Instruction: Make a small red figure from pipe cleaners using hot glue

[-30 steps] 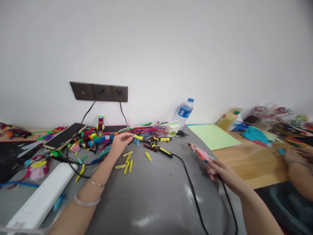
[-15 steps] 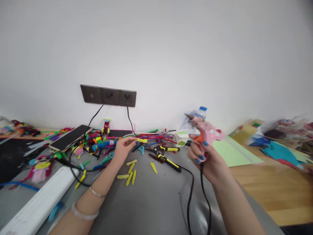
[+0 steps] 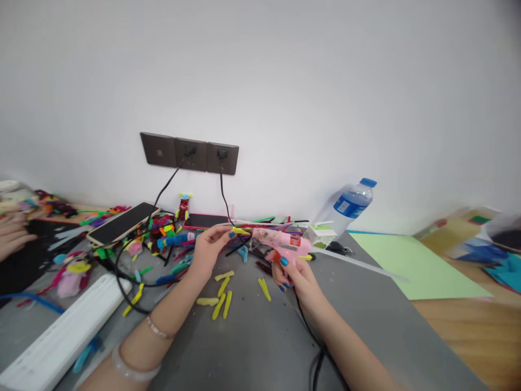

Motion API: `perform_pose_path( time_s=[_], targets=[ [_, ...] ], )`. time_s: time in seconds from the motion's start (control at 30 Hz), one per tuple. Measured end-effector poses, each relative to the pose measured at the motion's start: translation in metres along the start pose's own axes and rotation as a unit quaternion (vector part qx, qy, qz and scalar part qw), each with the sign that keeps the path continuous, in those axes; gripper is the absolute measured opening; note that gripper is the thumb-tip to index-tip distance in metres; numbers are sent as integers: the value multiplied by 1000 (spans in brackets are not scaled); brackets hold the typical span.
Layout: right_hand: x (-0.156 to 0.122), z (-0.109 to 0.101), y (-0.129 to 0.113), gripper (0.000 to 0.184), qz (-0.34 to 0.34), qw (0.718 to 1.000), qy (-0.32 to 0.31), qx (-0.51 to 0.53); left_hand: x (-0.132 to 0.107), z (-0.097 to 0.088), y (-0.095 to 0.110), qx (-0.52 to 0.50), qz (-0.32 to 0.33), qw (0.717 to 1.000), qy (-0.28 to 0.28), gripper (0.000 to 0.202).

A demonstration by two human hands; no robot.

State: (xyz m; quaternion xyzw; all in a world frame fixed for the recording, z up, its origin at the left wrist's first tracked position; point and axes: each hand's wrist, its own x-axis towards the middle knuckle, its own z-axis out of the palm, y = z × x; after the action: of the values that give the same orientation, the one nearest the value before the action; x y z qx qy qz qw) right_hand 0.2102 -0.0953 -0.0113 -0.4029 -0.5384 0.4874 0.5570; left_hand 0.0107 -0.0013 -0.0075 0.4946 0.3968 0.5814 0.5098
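Note:
Between thumb and fingers, my left hand (image 3: 211, 248) pinches a small yellow pipe cleaner piece (image 3: 240, 231). My right hand (image 3: 296, 274) grips a pink hot glue gun (image 3: 280, 242) by its handle, fingers at the orange trigger. The gun's nozzle points left and is close to the yellow piece; whether they touch I cannot tell. A long translucent glue stick (image 3: 358, 264) sticks out of the gun's back. Below my hands, several yellow pipe cleaner pieces (image 3: 222, 296) lie on the grey table, with a folded one (image 3: 264, 289) nearer my right hand.
A white power strip (image 3: 69, 331), a phone (image 3: 122, 224) and pipe cleaner dolls (image 3: 73, 274) crowd the left. Black cords run from the wall sockets (image 3: 189, 153). A water bottle (image 3: 353, 205), small box (image 3: 321, 235) and green paper (image 3: 415, 266) are right. Another person's hand (image 3: 14, 236) rests far left.
My right hand has brought the glue gun left and down, turning it level toward the yellow piece. My left hand stays pinched. Another person's hand has appeared at the left edge.

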Motion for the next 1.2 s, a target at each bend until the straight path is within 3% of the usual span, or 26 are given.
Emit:
perform_pose_path(
  time_s=[0.3,1.2],
  targets=[
    [2,1,7,49,16,999,-20,-35,-4,0,2,6,17,999,-27,28],
    [1,4,-1,55,38,995,17,-85,-4,2,4,-10,25,999,-29,21]
  ],
)
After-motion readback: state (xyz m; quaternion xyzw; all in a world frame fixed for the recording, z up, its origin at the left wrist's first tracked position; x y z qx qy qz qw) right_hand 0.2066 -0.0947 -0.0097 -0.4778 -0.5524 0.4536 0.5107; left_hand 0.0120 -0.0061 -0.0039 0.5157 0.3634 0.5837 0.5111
